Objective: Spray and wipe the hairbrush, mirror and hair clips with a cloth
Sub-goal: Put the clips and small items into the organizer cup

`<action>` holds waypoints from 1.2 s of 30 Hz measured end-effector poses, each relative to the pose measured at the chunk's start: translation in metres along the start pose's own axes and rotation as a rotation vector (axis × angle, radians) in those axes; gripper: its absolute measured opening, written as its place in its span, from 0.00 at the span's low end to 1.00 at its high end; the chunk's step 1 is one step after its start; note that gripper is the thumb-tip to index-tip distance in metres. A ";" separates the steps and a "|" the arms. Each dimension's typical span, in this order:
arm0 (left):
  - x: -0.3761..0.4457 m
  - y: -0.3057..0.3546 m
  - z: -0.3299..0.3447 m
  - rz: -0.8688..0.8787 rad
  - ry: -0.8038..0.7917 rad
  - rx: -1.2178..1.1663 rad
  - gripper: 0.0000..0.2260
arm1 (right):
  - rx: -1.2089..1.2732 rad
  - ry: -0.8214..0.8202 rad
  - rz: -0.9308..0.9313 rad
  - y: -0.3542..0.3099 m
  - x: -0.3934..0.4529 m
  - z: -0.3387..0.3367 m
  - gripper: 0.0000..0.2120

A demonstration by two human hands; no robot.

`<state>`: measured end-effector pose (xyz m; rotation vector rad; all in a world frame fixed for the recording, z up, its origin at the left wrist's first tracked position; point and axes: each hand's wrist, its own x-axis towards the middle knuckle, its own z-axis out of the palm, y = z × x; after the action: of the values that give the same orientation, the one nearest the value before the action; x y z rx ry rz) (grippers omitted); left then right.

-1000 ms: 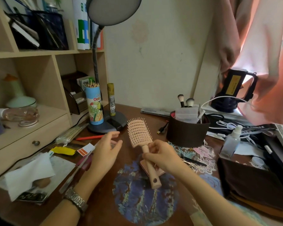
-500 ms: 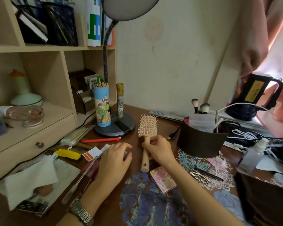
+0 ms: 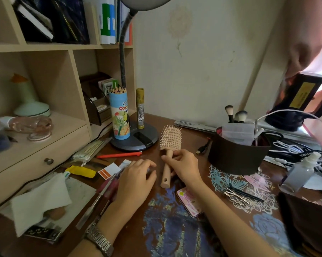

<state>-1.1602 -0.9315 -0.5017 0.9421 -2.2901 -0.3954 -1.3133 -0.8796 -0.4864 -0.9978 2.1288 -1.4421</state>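
Note:
My right hand (image 3: 182, 166) grips the handle of the beige hairbrush (image 3: 170, 140) just under its bristled head, low over the desk in front of the lamp base. My left hand (image 3: 136, 179) lies palm down on papers and pens to the brush's left, holding nothing. A pink pocket mirror (image 3: 189, 201) lies closed below the brush handle. Silver hair clips (image 3: 236, 195) rest on the patterned mat to the right. A clear spray bottle (image 3: 299, 176) stands at the far right. A white cloth (image 3: 39, 201) lies at the left front.
A dark round organizer (image 3: 236, 158) with makeup brushes stands right of the brush. The lamp base (image 3: 138, 140), a pencil tube (image 3: 119, 115) and an orange pen (image 3: 119, 155) sit behind my hands. Shelves with a drawer (image 3: 49, 160) line the left. Cables crowd the far right.
My right hand has carried the brush forward and lowered it toward the desk near the lamp base. My left hand has dropped from mid-air onto the papers.

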 end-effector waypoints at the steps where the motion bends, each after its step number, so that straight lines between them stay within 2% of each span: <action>1: 0.000 0.000 0.000 0.001 0.000 0.004 0.08 | 0.011 -0.003 0.002 0.000 0.000 0.000 0.16; 6: 0.000 -0.001 0.000 -0.008 -0.006 0.016 0.09 | 0.057 -0.039 0.037 -0.006 -0.002 0.000 0.19; 16: 0.000 -0.002 -0.006 -0.033 -0.012 0.018 0.09 | 0.045 -0.149 0.140 -0.021 0.002 -0.023 0.15; 23: -0.001 0.003 -0.015 -0.042 -0.009 0.005 0.09 | -0.149 -0.226 -0.065 -0.042 -0.029 -0.092 0.08; 30: -0.009 0.012 -0.021 0.003 -0.025 -0.019 0.09 | -0.357 -0.184 -0.144 -0.009 -0.081 -0.148 0.08; 36: -0.021 0.047 -0.028 0.196 -0.125 -0.091 0.13 | -0.369 -0.203 -0.174 0.029 -0.106 -0.166 0.07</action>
<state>-1.1550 -0.8843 -0.4671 0.6574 -2.4284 -0.4815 -1.3603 -0.6884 -0.4545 -1.4278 2.2436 -0.9811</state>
